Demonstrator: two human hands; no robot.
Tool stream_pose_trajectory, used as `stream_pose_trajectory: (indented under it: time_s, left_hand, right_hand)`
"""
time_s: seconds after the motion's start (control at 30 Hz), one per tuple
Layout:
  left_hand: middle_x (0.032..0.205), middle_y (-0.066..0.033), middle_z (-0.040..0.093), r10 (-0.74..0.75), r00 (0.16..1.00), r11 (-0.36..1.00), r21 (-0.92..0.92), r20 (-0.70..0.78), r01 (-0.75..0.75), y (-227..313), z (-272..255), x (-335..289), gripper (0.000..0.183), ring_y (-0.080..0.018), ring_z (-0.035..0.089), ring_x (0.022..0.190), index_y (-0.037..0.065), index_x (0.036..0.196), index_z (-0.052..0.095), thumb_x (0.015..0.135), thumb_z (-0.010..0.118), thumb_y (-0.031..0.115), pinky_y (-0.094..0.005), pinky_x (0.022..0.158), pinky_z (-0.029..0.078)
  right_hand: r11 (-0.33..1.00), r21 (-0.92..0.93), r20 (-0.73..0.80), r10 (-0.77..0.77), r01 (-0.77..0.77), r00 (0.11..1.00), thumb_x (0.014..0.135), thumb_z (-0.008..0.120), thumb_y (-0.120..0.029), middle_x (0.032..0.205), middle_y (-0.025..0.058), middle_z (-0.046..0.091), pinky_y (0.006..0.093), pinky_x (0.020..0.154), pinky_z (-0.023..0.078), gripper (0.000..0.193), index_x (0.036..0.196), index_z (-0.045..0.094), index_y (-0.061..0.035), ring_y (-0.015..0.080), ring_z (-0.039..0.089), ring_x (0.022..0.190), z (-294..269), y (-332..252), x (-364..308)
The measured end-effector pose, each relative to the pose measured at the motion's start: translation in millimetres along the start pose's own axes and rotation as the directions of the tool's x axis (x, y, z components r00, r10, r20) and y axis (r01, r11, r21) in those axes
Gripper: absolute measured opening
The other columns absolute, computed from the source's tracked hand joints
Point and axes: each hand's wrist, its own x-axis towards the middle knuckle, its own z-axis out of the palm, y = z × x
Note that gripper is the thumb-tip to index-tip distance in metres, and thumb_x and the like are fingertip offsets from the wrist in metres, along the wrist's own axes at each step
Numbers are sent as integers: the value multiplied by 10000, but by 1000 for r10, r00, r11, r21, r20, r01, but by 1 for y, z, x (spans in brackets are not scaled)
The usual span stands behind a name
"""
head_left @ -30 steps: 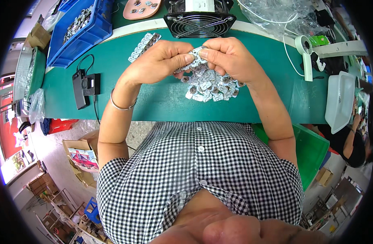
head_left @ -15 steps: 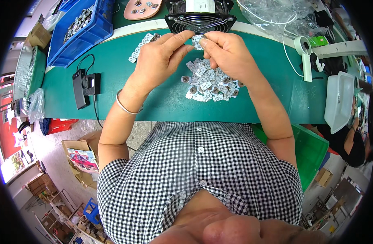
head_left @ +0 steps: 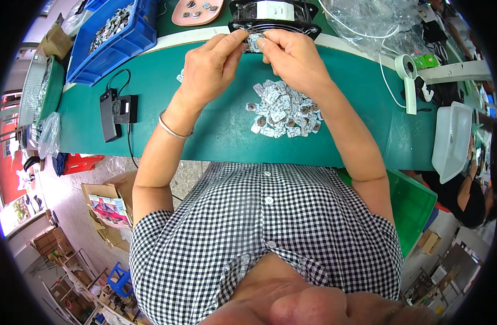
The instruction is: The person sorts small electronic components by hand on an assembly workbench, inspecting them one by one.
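In front of the black fan (head_left: 274, 26), my right hand (head_left: 296, 58) pinches a small flat silvery metal part (head_left: 253, 43) between thumb and fingers. My left hand (head_left: 209, 67) is close beside it, thumb and forefinger pressed together at the part's left side. Whatever those left fingertips hold is too small to make out. Below my right hand lies a loose pile of similar silvery parts (head_left: 278, 105), several with brown round centres. More such parts (head_left: 180, 76) show at the edge of my left hand, which mostly hides them.
A blue crate (head_left: 145, 40) of metal parts and a pink tray (head_left: 178, 19) stand at the far left. Black devices with a cable (head_left: 110, 116) lie on the green table (head_left: 205, 138). Rightward are clear plastic bags (head_left: 367, 21), a small handheld fan (head_left: 408, 81) and a white tub (head_left: 451, 141).
Both hands have moved slightly farther off, toward the fan, with the small part. My left hand now covers most of the parts laid out beside it. The view has shifted a little.
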Motion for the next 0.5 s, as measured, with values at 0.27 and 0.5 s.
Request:
stream_pose_trajectory:
  time_s: [0.27,0.5]
  left_hand:
    - [864,-99,680,-31,995,994,-108,-99,20,-3,3,1,295,-210,663,644,68,1092,650,813,740,100,-292,571,535]
    - [891,-93,698,-54,997,996,-75,-62,49,6,4,-2,288,-181,665,754,37,1022,657,762,780,37,-266,642,528]
  right_hand:
    - [999,23,-88,-42,44,995,912,593,-234,572,91,575,349,546,447,295,754,627,12,169,537,521,5,10,8]
    - [984,180,-71,14,-1,997,924,585,-248,584,48,598,300,523,447,311,756,636,10,94,526,524,8,13,4]
